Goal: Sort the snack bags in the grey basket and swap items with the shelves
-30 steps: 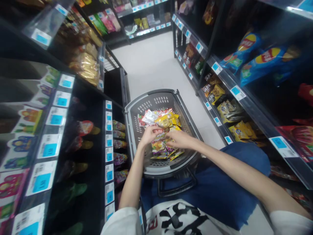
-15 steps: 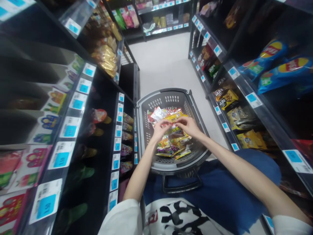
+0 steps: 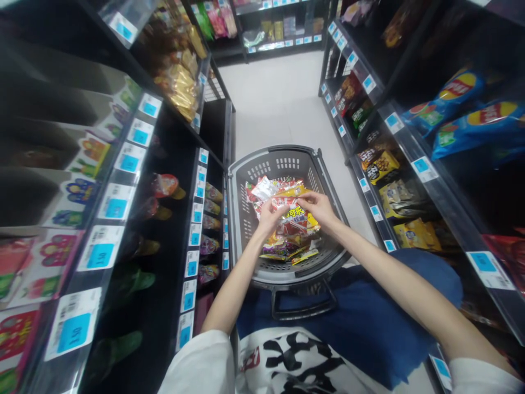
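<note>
Between my two hands, over the grey shopping basket, is a red and yellow snack packet point(image 3: 296, 214) with its printed front facing up. My left hand point(image 3: 270, 215) pinches its upper left edge. At the upper right edge, the fingers of my right hand point(image 3: 319, 209) are closed on the same packet. Beneath and around it, several colourful packets lie in the basket point(image 3: 246, 164), among them a silvery one point(image 3: 264, 187) at the back left and yellow and purple ones nearer me.
Shelves with price labels stand close on both sides, holding hanging sweets point(image 3: 166, 186) at left and blue chip bags point(image 3: 478, 123) at right. The basket's black handle point(image 3: 303, 313) hangs toward my knees. Pale floor point(image 3: 274, 98) shows beyond the basket.
The packet between my hands now shows its red and yellow printed front more fully. My right hand has shifted slightly, and the view has moved a little.
</note>
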A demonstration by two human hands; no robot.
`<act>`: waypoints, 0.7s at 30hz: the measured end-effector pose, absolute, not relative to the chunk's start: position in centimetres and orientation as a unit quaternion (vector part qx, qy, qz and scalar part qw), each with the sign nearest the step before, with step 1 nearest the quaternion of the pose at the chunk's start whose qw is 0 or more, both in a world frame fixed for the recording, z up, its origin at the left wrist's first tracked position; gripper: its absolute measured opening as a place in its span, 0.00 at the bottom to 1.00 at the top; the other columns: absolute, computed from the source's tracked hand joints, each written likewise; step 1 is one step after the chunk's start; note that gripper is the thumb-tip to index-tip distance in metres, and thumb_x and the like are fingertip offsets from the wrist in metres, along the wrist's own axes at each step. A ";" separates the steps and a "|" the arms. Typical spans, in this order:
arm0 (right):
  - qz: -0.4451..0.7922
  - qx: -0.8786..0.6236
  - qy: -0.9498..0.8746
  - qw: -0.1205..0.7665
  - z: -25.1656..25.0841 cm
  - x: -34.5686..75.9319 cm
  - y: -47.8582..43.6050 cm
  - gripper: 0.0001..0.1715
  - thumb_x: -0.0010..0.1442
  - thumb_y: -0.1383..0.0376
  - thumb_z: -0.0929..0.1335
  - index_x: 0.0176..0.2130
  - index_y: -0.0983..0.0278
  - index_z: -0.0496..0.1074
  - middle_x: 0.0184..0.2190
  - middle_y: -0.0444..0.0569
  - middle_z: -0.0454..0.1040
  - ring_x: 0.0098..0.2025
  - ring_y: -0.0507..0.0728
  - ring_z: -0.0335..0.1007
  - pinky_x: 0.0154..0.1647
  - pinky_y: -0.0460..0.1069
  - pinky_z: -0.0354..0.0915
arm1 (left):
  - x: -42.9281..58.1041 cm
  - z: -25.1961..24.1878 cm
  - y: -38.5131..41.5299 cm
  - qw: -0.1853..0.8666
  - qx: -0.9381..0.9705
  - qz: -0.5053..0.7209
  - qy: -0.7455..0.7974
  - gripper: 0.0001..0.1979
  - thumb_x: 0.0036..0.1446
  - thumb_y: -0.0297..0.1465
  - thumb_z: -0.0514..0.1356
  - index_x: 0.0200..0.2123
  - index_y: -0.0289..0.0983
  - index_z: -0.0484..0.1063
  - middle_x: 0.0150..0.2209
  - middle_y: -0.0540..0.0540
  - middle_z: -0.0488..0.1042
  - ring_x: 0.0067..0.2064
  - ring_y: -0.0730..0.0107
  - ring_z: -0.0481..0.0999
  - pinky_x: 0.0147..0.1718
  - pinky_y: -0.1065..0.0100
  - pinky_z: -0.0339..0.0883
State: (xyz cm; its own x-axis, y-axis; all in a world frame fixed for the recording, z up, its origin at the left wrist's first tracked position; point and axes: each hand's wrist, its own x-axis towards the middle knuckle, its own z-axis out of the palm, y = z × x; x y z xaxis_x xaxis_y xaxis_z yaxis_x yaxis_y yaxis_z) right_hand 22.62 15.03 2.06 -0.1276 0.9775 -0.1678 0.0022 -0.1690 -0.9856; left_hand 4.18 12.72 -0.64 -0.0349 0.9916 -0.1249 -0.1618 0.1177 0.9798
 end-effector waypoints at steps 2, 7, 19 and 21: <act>0.594 -0.504 -0.459 0.427 2.3 22.6 14.8 0.26 0.46 0.49 0.78 0.39 0.64 0.79 0.38 0.50 0.81 0.35 0.54 0.72 0.34 0.49 0.68 | 4.4 -0.5 12.4 0.563 0.409 0.527 0.488 0.34 0.43 0.47 0.78 0.52 0.38 0.78 0.51 0.41 0.81 0.55 0.53 0.80 0.56 0.58 0.74; 0.620 -0.500 -0.421 0.434 2.7 22.4 14.7 0.28 0.43 0.50 0.80 0.39 0.65 0.79 0.35 0.48 0.80 0.32 0.52 0.71 0.33 0.48 0.66 | 4.7 -0.2 12.0 0.575 0.388 0.543 0.473 0.36 0.42 0.46 0.79 0.52 0.37 0.77 0.52 0.39 0.81 0.56 0.52 0.80 0.57 0.57 0.74; 0.623 -0.501 -0.412 0.437 3.0 21.6 15.3 0.29 0.39 0.50 0.82 0.36 0.64 0.79 0.36 0.49 0.81 0.37 0.55 0.73 0.37 0.49 0.68 | 4.9 0.6 12.2 0.605 0.307 0.549 0.488 0.28 0.38 0.45 0.80 0.38 0.35 0.78 0.39 0.42 0.84 0.46 0.54 0.84 0.53 0.56 0.75; 0.623 -0.503 -0.410 0.437 2.9 21.6 15.5 0.29 0.39 0.50 0.82 0.36 0.64 0.79 0.36 0.49 0.81 0.37 0.55 0.74 0.39 0.50 0.69 | 4.9 0.6 12.3 0.609 0.299 0.549 0.488 0.29 0.37 0.45 0.81 0.38 0.34 0.79 0.39 0.42 0.84 0.44 0.53 0.84 0.52 0.55 0.75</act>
State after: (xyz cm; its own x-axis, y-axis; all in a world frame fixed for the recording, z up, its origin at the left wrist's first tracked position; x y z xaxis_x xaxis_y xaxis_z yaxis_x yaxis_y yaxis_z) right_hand 21.56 15.46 2.85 -0.1127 0.9566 -0.2689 -0.1328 -0.2827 -0.9500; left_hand 4.92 12.35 0.62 -0.0784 0.9606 -0.2666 -0.3763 0.2192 0.9002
